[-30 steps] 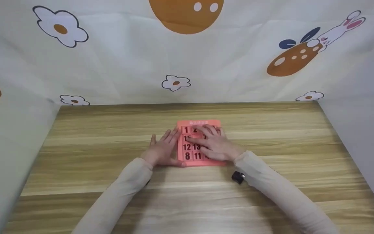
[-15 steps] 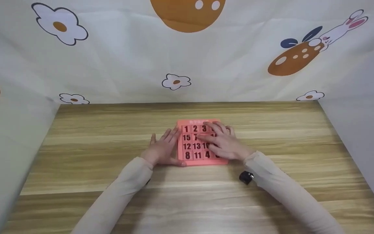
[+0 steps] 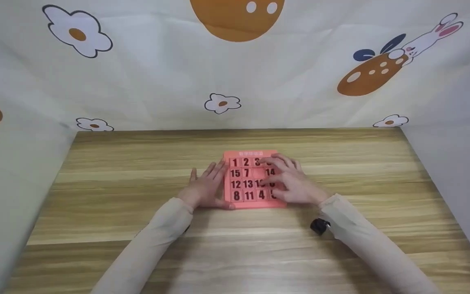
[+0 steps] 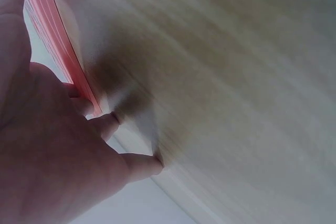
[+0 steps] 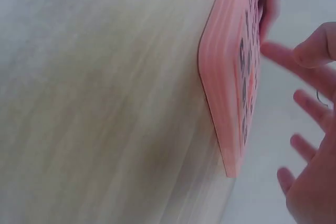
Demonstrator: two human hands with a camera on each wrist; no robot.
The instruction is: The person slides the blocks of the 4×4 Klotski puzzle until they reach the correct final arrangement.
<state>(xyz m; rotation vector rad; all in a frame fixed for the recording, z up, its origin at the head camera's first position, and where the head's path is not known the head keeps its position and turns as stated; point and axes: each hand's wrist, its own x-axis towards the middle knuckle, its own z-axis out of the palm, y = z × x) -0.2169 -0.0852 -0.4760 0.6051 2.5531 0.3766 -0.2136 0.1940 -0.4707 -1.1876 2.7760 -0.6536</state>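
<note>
Left hand (image 3: 205,191) touches the puzzle edge (image 3: 227,185); an open slot (image 3: 258,173) adjoins tile 7 (image 3: 247,173).

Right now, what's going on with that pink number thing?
A person has both hands at a pink number board on a wooden table. The left hand rests against the board's left edge. The right hand is over the right side, partly covering some numbers. The second row has a gap between 7 and 14.

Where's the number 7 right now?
In the head view, the 7 tile is in the second row of the red number puzzle, just right of the 15 tile, with the 2 tile above and the 13 tile below.
</note>
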